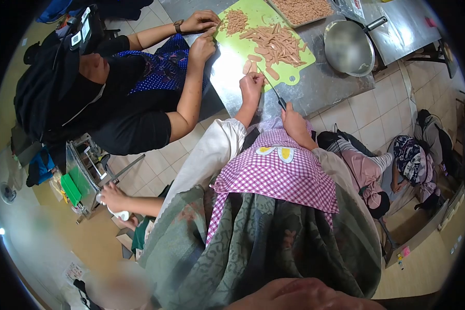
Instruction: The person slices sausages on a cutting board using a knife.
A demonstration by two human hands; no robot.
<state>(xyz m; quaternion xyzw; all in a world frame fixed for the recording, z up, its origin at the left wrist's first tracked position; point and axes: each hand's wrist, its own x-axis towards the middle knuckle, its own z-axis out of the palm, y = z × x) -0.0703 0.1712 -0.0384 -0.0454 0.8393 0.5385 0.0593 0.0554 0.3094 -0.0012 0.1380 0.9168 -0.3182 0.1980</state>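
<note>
My right hand [295, 124] is closed around the black handle of a kitchen knife [281, 100]. Its narrow blade reaches up over the near edge of the light-green cutting board [237, 41], beside my left hand. With fingers bent together, my left hand [252, 87] presses down at that edge on a piece of pinkish sausage, mostly hidden under the fingertips. Flat sausage slices [249, 67] lie just beyond my fingers. Farther up the board are a heap of sausage strips [279, 44] and a smaller pile of diced sausage [236, 21].
At the left, a co-worker's hands [204, 46] work at the board's corner. A tray of diced sausage [305, 11] and a frying pan [349, 49] stand on the metal table [325, 93]. Several people sit or crouch at the right; another person's hand [113, 199] is at lower left.
</note>
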